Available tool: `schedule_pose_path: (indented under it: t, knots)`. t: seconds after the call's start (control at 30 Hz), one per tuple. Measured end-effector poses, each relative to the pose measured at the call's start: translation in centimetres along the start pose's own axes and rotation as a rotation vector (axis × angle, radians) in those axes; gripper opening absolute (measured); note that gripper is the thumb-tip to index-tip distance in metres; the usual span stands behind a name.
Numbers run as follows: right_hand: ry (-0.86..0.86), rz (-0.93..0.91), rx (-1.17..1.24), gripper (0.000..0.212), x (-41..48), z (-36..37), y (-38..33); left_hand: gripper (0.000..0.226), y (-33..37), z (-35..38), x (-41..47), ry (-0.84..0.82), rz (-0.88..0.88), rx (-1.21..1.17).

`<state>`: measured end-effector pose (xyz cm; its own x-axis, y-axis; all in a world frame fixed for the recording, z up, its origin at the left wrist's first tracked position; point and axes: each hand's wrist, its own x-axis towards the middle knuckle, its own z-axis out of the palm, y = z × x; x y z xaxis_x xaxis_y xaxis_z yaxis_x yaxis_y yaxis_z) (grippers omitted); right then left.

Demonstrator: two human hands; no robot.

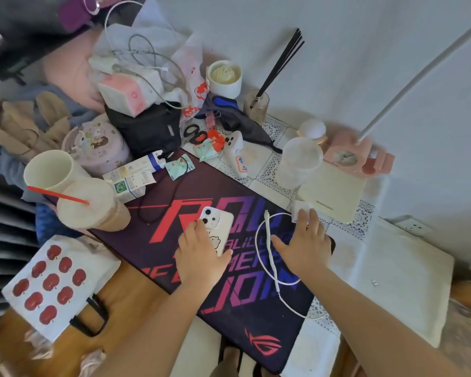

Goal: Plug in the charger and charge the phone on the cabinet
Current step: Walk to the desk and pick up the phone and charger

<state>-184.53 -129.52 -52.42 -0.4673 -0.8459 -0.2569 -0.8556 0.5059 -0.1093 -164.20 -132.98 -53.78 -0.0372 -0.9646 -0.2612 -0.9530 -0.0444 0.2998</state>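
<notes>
On mat, phone (218,229) (cameras far-left), long axis diagonal

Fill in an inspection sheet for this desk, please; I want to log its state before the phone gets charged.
Surface: dark printed desk mat over a patterned cloth; crowded at the back.
Job's things: white phone lies camera side up on the mat; white charger block at the mat's far right edge, not plugged in; wall socket to the right.
Clutter: lidded drink with red straw, empty cup, black pouch, scissors, candle.
Hands: left hand rests on the phone; right hand reaches onto the charger block.
Cables: white charging cable looped on the mat, its plug end free.
Surroundings: white wall, apple-print bag at left.
</notes>
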Motion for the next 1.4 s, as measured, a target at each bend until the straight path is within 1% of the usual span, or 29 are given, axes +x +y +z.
schedule_pose_path:
  t: [0.2, 0.33, 0.53, 0.67, 0.8, 0.9, 1.03, 1.17, 1.23, 1.33, 1.4]
  knots:
    - [0.011, 0.011, 0.053, 0.107, 0.3, 0.7, -0.3, 0.092, 0.0, 0.9, -1.6, 0.13, -0.041, -0.064]
    - [0.01, 0.012, 0.083, 0.115, 0.4, 1.2, -0.5, 0.088, 0.0, 1.2, -2.0, 0.159, -0.025, -0.073]
    - [0.057, 0.022, 0.155, 0.097, 0.6, 1.1, -0.2, 0.079, 0.0, 1.1, -1.6, 0.152, -0.022, -0.101]
    - [0.066, 0.02, 0.168, 0.092, 1.1, 0.6, 0.4, 0.08, 0.1, 0.8, -1.3, 0.152, -0.042, -0.137]
    - [0.072, 0.004, 0.193, 0.076, 1.8, 0.0, 1.0, 0.081, 0.0, 0.8, -1.0, 0.152, -0.05, -0.157]
    - [0.047, 0.025, 0.239, 0.072, 2.0, -0.2, 1.2, 0.08, 0.0, 0.7, -0.8, 0.157, -0.064, -0.197]
    - [0.028, 0.047, 0.289, 0.073, 2.1, -0.1, 1.1, 0.071, 0.6, 0.0, -0.7, 0.158, -0.088, -0.316]
    - [0.046, 0.078, 0.341, 0.064, 2.1, -0.4, 1.2, 0.059, 1.8, -1.2, -0.7, 0.134, -0.135, -0.459]
    - [0.053, 0.065, 0.332, 0.061, 2.1, -0.6, 1.2, 0.053, 2.4, -1.9, -0.6, 0.12, -0.115, -0.544]
    - [0.036, 0.054, 0.32, 0.061, 1.9, -0.6, 1.2, 0.039, 3.1, -2.7, -0.4, 0.075, -0.064, -0.729]
    - [0.015, 0.053, 0.294, 0.066, 1.9, -0.7, 1.2, 0.032, 3.7, -3.2, -0.3, 0.016, -0.095, -0.889]
